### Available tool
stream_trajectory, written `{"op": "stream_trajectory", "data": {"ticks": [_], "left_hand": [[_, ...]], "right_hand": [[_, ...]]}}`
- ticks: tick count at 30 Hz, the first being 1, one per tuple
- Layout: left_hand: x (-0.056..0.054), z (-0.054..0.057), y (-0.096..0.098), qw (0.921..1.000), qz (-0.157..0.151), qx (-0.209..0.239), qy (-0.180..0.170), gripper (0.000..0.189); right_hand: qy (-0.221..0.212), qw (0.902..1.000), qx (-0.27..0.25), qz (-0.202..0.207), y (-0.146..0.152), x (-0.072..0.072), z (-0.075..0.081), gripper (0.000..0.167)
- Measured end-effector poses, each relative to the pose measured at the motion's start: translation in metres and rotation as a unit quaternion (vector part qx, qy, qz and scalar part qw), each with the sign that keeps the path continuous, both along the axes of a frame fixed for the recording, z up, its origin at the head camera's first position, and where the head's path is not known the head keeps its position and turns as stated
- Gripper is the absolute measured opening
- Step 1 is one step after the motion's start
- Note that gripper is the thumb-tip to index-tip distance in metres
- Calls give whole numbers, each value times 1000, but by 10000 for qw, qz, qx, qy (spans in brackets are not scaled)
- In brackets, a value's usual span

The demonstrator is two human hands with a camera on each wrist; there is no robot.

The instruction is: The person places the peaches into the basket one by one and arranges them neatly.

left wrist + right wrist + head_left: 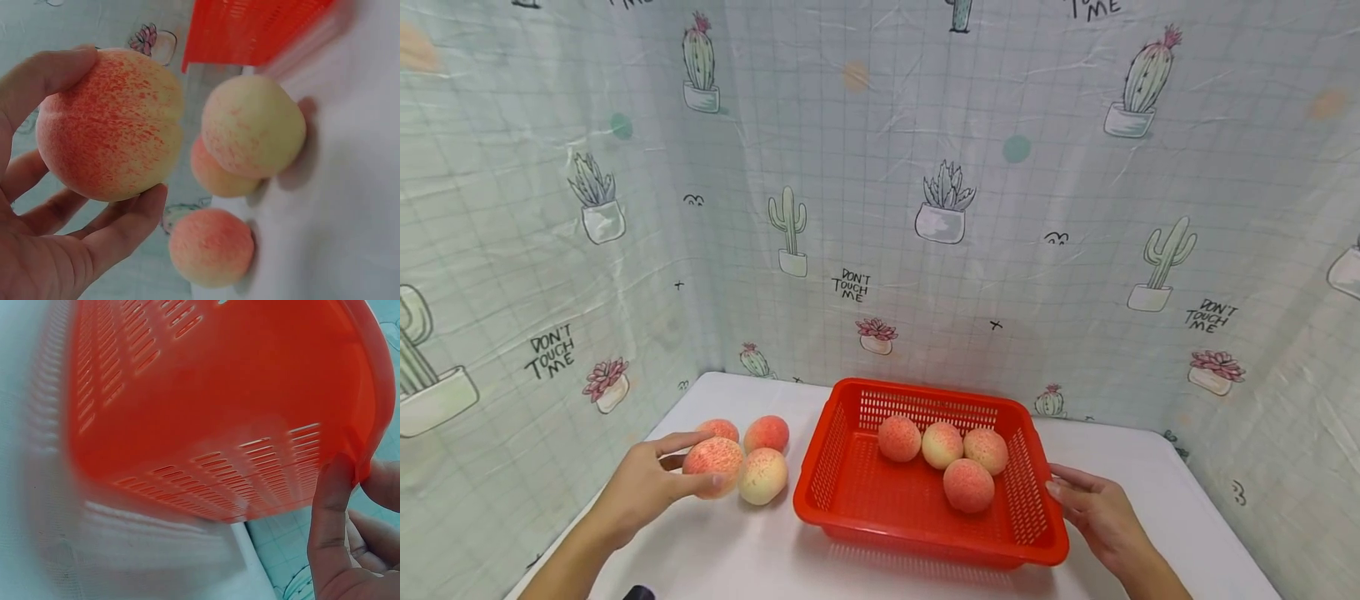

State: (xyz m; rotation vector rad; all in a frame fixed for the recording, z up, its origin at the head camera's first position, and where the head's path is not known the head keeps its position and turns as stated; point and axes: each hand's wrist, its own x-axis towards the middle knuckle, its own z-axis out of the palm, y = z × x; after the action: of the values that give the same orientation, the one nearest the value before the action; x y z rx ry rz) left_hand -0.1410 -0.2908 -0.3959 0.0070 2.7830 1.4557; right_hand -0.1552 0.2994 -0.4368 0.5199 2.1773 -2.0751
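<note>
My left hand [642, 485] grips a red-speckled peach [713, 467] between thumb and fingers; the left wrist view shows this held peach [111, 125] raised beside the others. Three more peaches are close by on the table: a pale one [763, 477], a redder one [767, 434] behind it, and one partly hidden [718, 429] behind the held fruit. At the right side of a red plastic basket [925, 537], my right hand [1099, 515] pinches the rim; in the right wrist view, thumb and finger meet on the basket's edge [375, 381].
Several peaches, one of them at the front [968, 486], sit inside the basket toward its right half. A white table [737, 550] carries everything. Cactus-printed sheets [880, 167] rise around its back and sides. A small dark object [639, 592] shows at the bottom edge.
</note>
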Motion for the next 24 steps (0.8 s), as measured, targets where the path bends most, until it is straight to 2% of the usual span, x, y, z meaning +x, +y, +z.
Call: {"op": "stream_trajectory", "data": {"ticks": [4,7,14,24], "left_hand": [[1,10,10,9987,-221,450,18,74],[0,18,18,9975,-350,603,54,71],[-5,35,36,9973,-514,520,-13,70],[-17,48,59,9951,-884,430,111,64]], "right_hand": [[-1,10000,1,22,1,0,0,75],[-12,10000,10,31,1,-1,0,76],[-19,10000,16,39,2,-1,0,76],[-15,10000,-7,69,1,0,1,75]]}}
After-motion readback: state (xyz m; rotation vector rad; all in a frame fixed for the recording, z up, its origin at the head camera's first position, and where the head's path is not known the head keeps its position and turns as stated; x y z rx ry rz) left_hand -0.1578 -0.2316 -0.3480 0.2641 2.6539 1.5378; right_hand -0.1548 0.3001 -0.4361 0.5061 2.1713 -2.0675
